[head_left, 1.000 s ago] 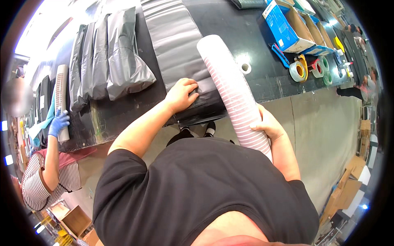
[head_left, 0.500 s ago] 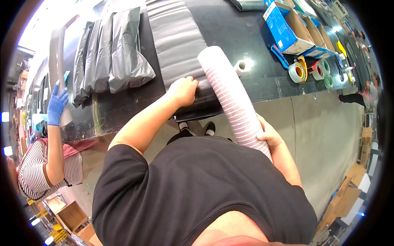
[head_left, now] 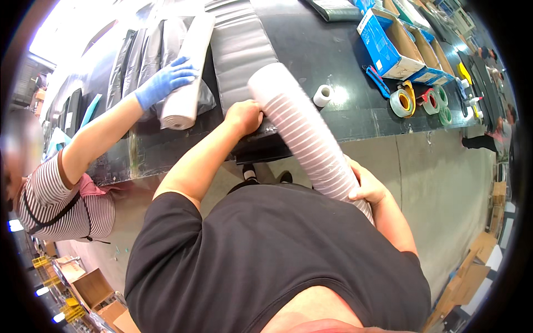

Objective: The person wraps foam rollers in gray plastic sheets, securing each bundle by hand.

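Worktable scene, seen from above the worker's shoulders. The worker's right hand (head_left: 366, 188) is wrapped around the lower end of a long ribbed white roll (head_left: 308, 139), fingers curled over its side — the roll slants up from the worker's hip to the edge of the black table (head_left: 333, 72), its far end lying over the near end of a grey sheet stack (head_left: 239, 50). The left hand (head_left: 243, 116) is closed and pressed down on the edge of that grey stack, just beside the roll's upper end; whether it pinches a sheet cannot be told.

What has changed: half a second ago the co-worker's blue-gloved hand (head_left: 164, 83) was far off at the table's left end, lifting a pale roll; now it has come across and laid that second roll (head_left: 186, 72) on the dark folded bags (head_left: 147, 55) — close to the worker's left arm. The worker's own grip and the ribbed roll have barely shifted, so the work in hand reads as a pause, with the roll held steady.

Off to the right stand a small white spool (head_left: 322, 95), tape rolls (head_left: 422, 101) and open blue boxes (head_left: 388, 44).
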`<state>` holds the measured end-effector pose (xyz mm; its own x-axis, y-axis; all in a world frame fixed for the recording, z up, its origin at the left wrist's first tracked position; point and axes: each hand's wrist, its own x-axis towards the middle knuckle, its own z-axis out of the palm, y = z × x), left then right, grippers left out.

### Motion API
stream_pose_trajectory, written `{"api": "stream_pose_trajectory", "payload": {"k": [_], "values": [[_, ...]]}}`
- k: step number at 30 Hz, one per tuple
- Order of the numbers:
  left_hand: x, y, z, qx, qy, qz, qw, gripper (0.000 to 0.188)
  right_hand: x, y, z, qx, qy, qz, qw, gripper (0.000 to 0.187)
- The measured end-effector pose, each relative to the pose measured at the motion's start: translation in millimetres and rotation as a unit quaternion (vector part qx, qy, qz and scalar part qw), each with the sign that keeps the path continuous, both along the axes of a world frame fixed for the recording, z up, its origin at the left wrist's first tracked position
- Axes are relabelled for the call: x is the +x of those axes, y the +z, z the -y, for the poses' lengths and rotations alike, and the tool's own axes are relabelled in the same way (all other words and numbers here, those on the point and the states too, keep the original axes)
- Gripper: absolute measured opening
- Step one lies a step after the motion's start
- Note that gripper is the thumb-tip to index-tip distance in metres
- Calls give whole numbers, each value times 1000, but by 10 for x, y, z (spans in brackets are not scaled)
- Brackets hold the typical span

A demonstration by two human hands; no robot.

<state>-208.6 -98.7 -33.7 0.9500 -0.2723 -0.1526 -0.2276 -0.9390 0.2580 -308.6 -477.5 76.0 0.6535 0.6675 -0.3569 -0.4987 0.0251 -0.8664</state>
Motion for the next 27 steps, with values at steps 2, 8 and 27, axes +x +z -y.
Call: {"api": "stream_pose_trajectory", "payload": {"k": [2, 8, 27], "values": [[125, -78, -74, -209, -55, 91, 972, 26, 68, -63, 20, -46, 74, 56, 995, 120], [202, 206, -284, -189, 71, -144, 969, 28, 31, -28, 167, -88, 86, -25, 992, 118], [-26, 640, 201, -279, 119, 266, 915, 10, 162, 258, 134, -157, 143, -43, 976, 112]]}}
